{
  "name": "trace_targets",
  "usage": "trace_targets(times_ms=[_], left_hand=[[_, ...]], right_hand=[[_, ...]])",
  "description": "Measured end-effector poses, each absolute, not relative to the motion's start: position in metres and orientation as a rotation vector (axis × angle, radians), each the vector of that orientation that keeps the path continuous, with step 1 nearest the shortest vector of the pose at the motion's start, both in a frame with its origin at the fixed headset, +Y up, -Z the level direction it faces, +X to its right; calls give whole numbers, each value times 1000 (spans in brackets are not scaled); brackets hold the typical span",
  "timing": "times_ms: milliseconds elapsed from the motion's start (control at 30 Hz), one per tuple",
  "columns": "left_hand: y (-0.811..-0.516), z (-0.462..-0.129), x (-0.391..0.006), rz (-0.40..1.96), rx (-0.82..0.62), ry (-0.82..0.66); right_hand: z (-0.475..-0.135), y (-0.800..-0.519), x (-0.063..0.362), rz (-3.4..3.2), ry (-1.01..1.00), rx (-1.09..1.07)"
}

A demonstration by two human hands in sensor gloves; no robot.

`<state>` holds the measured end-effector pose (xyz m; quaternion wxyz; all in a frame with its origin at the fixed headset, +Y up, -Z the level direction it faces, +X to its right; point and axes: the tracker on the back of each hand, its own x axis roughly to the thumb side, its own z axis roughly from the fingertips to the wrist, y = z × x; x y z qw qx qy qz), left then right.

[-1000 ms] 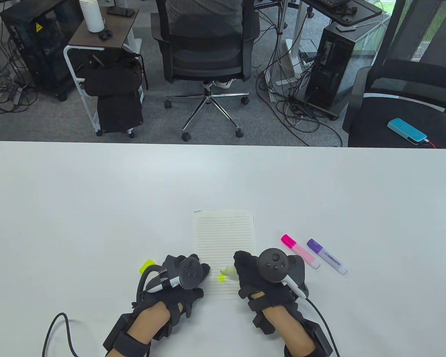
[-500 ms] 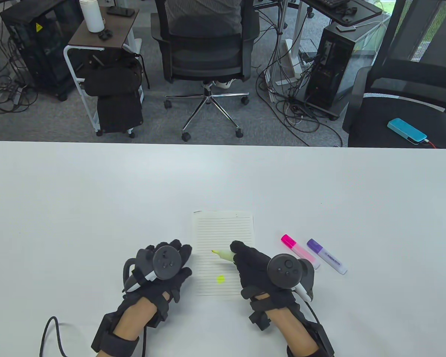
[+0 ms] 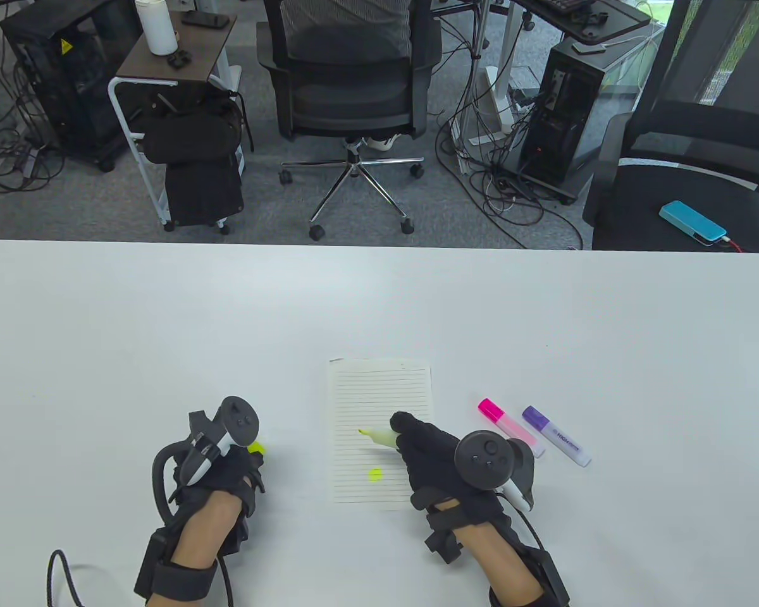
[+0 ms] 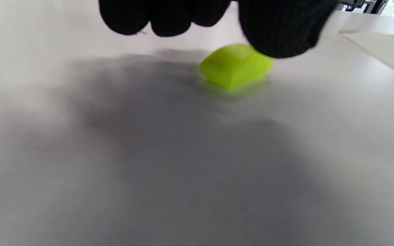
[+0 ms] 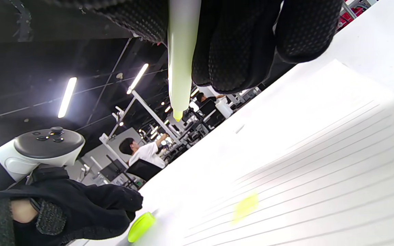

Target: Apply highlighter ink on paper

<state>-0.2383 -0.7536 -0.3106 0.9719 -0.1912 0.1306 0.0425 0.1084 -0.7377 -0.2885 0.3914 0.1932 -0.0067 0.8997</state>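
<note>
Gloved fingertips [image 4: 279, 30] touch a yellow-green cap [image 4: 235, 65] on the table [image 4: 149, 164].

Office or computer lab setting. Indicated by: mesh swivel chairs [image 3: 351, 69], tower computers [image 3: 560, 114] on grey carpet, tangled floor cables [image 3: 499, 183], rolling side cart [image 3: 177, 82], white work table [image 3: 379, 303], ceiling strip lights [image 5: 67, 97], further workstations behind.

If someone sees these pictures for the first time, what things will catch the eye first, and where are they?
The right hand holds an uncapped yellow highlighter over the lined paper, which bears a yellow mark near its lower edge. The left hand is on the table left of the paper, at the yellow cap. Pink and purple highlighters lie capped to the paper's right.
</note>
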Motion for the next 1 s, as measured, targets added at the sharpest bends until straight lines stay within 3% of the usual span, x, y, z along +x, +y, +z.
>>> trace_targets(times_ms=[200, 433, 667, 1000], left_hand=[[-767, -318, -241, 57, -378, 285], [-774, -323, -255, 219, -448, 307], [-772, -320, -250, 219, -397, 246], [-741, -306, -191, 464, -85, -374]], right_hand=[[-288, -738, 107, 2287, 0, 502], [-288, -739, 105, 2277, 11, 522], [-287, -740, 102, 2272, 17, 562], [-287, -736, 105, 2103, 4, 604]])
